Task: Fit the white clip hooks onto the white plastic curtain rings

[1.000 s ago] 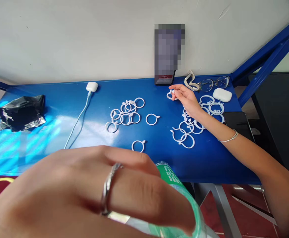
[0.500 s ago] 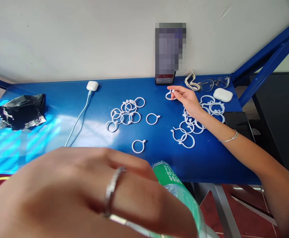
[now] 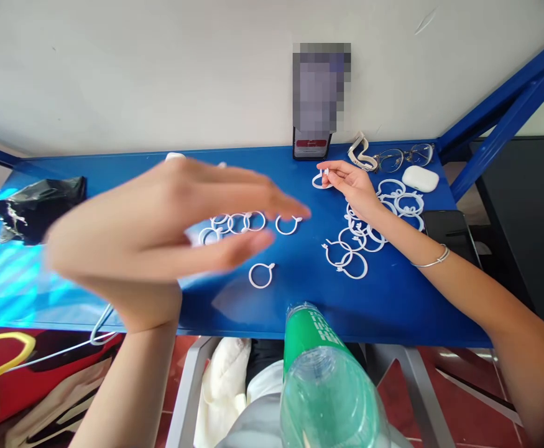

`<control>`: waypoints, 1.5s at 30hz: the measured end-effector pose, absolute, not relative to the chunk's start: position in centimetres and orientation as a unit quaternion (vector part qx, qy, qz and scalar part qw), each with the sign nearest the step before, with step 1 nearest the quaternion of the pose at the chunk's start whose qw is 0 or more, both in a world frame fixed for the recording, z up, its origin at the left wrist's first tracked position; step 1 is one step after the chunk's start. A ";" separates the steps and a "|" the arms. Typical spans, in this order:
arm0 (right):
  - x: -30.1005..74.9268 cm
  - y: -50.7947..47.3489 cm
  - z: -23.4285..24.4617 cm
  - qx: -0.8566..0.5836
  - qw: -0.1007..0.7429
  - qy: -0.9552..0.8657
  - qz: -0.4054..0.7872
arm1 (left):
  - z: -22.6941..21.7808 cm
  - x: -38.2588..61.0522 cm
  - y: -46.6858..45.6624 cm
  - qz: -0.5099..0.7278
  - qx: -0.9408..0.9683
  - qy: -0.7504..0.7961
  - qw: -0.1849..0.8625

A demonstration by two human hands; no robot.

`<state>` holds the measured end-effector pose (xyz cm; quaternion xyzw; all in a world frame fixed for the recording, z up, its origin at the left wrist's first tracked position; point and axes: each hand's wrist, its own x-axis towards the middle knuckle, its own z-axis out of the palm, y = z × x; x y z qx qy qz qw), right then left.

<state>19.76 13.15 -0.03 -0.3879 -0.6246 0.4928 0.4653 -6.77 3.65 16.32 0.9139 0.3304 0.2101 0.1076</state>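
My right hand (image 3: 349, 183) is closed in a pinch on a white plastic ring (image 3: 317, 182) with a small clasp, held above the back of the blue table (image 3: 309, 267). Blurred by motion, my left hand (image 3: 173, 224) hangs over the table's left half. Its thumb stands apart from the fingers and nothing shows between them. Beyond and partly behind it lies a group of white rings (image 3: 238, 223). Two single rings lie near its fingertips, one (image 3: 286, 225) to the right and another (image 3: 261, 275) nearer me. More loose rings (image 3: 353, 265) are heaped beneath my right forearm.
A clear green bottle (image 3: 332, 398) with a green label stands in front at the table edge. At the back are a phone (image 3: 311, 146), glasses (image 3: 390, 160) and a white case (image 3: 419, 178). Another phone (image 3: 449, 227) lies right, a black plastic bag (image 3: 43, 208) left.
My left hand has moved away from the camera, up and over the table, and its thumb and fingers now show apart. The bottle is uncovered. My right hand stays on its ring.
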 end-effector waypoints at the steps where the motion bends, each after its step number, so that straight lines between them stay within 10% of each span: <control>1: 19.8 13.1 0.0 -0.386 0.465 -0.626 0.493 | 16.2 -5.7 5.1 0.163 0.928 0.320 0.105; 17: 19.8 12.8 0.4 -0.378 0.462 -0.585 0.549 | 2.2 3.0 11.1 0.111 0.871 0.474 0.074; 45: 19.6 12.7 0.1 -0.371 0.462 -0.582 0.558 | -0.9 2.2 12.7 0.276 0.846 0.431 0.152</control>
